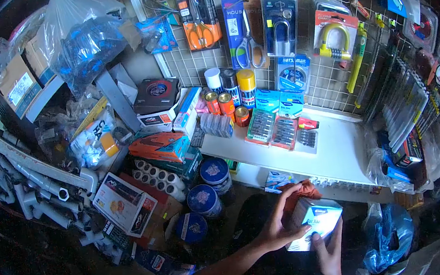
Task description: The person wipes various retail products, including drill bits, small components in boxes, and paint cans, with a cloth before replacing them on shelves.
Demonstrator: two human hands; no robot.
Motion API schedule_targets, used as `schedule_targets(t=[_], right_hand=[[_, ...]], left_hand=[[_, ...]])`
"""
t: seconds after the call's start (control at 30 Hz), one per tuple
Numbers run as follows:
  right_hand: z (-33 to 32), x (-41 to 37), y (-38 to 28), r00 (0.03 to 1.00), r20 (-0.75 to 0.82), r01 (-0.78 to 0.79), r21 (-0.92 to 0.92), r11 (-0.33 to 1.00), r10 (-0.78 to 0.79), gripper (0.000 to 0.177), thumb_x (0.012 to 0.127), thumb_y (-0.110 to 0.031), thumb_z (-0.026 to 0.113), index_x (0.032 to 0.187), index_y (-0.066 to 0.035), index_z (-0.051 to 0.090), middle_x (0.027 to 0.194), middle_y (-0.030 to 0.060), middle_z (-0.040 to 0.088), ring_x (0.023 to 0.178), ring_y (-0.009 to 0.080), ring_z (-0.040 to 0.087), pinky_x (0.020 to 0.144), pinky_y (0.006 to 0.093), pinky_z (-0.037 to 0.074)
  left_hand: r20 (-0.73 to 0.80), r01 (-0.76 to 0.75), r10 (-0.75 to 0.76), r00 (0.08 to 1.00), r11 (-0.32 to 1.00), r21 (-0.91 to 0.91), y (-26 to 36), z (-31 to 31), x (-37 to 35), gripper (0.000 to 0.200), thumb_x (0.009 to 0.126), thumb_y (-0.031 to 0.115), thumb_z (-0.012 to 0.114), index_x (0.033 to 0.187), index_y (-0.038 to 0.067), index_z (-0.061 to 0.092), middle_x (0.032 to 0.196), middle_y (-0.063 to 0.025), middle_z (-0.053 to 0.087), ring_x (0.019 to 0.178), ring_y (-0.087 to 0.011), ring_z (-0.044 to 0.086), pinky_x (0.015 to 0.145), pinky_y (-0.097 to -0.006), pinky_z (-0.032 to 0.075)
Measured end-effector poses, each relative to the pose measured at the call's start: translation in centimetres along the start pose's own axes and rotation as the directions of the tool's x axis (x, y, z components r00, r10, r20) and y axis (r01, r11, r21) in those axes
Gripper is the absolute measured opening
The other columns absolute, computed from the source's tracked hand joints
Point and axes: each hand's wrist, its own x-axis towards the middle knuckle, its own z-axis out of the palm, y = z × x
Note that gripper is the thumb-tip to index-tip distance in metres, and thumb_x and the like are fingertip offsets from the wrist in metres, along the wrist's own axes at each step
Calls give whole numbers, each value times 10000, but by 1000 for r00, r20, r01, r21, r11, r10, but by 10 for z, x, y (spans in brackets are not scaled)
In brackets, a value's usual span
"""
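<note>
"Where do you have the box (323, 217)?"
"On your side of the white shelf (338, 162), near its front edge. Your left hand (279, 231) grips one side of the box and your right hand (330, 256) the other, thumbs toward its bright face."
"How does it handle for you?"
"Probably light, stiff card, a little slick. Hold the side edges; the flat faces might dent."

And I'm reading "HOUS" across the purple scissors pack (244, 31), "HOTS" topping the blue disc pack (293, 75); lettering on my held box (316, 221): too blurred!
</note>
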Motion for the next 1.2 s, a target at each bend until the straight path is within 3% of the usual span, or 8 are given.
schedule_targets(t=[0.4,0.47,0.57,0.7,0.83,0.93,1.03,1.2], right_hand=[[-9,11,55,824,-518,287,30,958,-231,737,1056,-282,563,1583,32,155,1602,210,278,1425,291,354,1181,448,280],[-16,6,84,843,-471,315,44,948,-259,774,1053,-278,554,1590,27,86,1587,229,284,1399,314,380,1162,472,305],[3,-6,97,863,-364,374,-10,927,-352,895,974,-128,633,1570,24,-17,1529,265,311,1336,357,431,1131,503,344],[-16,-8,86,960,-26,277,-35,960,-278,1041,921,-12,700,1585,0,-102,1542,256,301,1367,313,420,1136,475,354],[-4,-4,60,953,-156,257,-26,966,-258,774,821,-20,776,1414,81,289,1252,205,546,1152,245,577,992,392,475],[-4,5,49,952,-148,247,-149,957,-269,706,826,-31,774,1380,90,353,1234,205,589,1090,251,629,953,394,501],[-13,11,31,949,-29,282,-365,887,-313,677,812,-91,793,1345,84,414,1192,179,617,1060,239,637,935,380,500],[-34,4,31,997,80,-9,134,991,-1,704,840,-281,799,1368,40,463,1244,135,613,1133,211,585,1003,384,461]], left_hand=[[-166,155,-129,978,976,154,-47,51,-51,443,1017,202,633,1378,-16,498,1106,-100,625,987,-159,645,800,-284,542],[79,782,-786,614,619,75,10,40,-26,404,1029,357,607,1258,25,568,895,-18,607,844,-108,628,698,-265,505],[147,441,-650,745,316,-840,-13,52,-33,449,1008,385,623,1290,45,544,1085,-69,665,1018,-174,640,902,-355,525],[150,291,-346,926,404,-867,-19,15,-10,648,924,320,732,1437,33,460,1443,-166,531,1354,-263,504,1119,-439,423],[-66,152,-166,984,971,-185,-18,-3,-6,653,951,49,627,1529,4,328,1470,-190,502,1391,-269,478,1176,-411,357],[-166,364,-342,925,923,126,10,14,-16,492,1012,90,585,1466,-20,432,1423,-174,543,1346,-237,502,1116,-380,398],[50,-101,88,995,829,550,16,11,-12,516,1013,105,573,1489,-19,418,1483,-186,493,1364,-266,480,1142,-437,349],[305,273,-181,935,915,-295,14,-17,5,753,1049,538,418,1569,13,273,1558,-193,395,1444,-288,390,1181,-415,311]])
